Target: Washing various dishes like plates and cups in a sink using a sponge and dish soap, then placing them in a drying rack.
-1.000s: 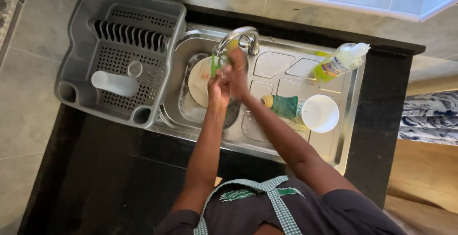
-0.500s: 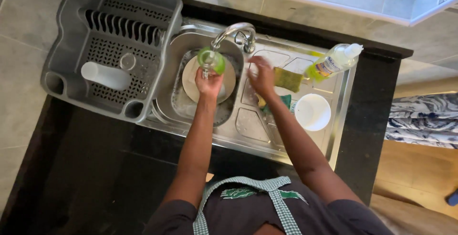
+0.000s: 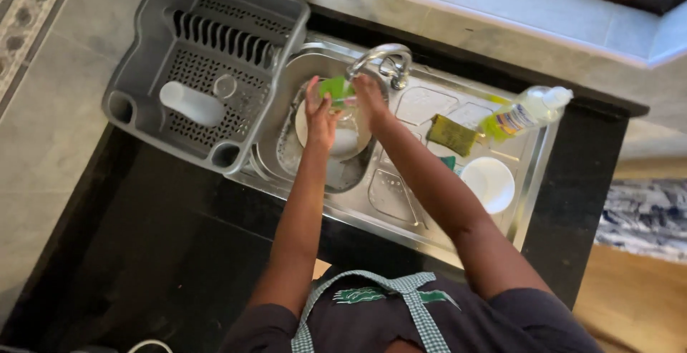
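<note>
- Over the steel sink, under the curved tap, both of the person's hands meet around a small green item.
- The left hand is closed on the green item from the left, its fingers wrapped about it.
- The right hand presses on the same item from the right; how tightly its fingers close cannot be told.
- Below the hands, a white plate lies in the sink basin.
- On the steel draining board to the right lie a yellow-green sponge and a white bowl, well apart from the hands.
- A clear bottle of yellow liquid lies tilted at the board's far corner.
- Left of the sink, a grey dish rack holds a white cup on its side.
</note>
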